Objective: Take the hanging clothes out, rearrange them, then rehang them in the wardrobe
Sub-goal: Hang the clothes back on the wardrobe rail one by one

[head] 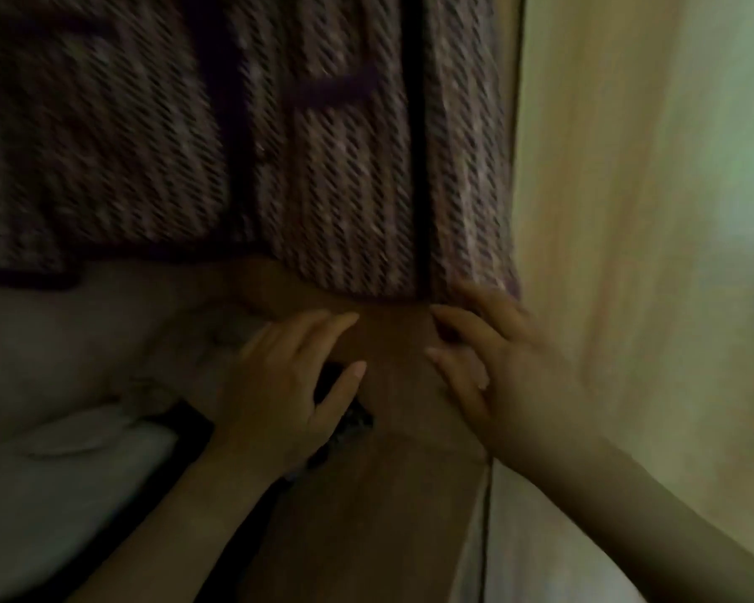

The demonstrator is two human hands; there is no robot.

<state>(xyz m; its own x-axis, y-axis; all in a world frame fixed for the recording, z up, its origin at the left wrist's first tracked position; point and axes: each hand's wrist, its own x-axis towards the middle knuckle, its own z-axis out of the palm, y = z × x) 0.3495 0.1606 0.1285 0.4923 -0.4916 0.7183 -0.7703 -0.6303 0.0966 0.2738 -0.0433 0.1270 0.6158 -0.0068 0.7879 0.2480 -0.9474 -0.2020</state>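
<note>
A pink-and-dark tweed jacket (331, 167) with black trim hangs inside the dim wardrobe and fills the upper part of the view. My left hand (288, 385) hovers just below its hem, fingers spread, holding nothing. My right hand (492, 367) reaches to the jacket's lower right corner, its fingertips touching the hem near the black trim strip; a firm grip is not visible. The hanger and rail are out of view. The picture is blurred by motion.
The wardrobe's light wooden door or side panel (627, 211) stands at the right. Pale folded bedding or fabric (70, 472) and a small dark object (345, 424) lie on the wardrobe floor (388, 493) below the jacket.
</note>
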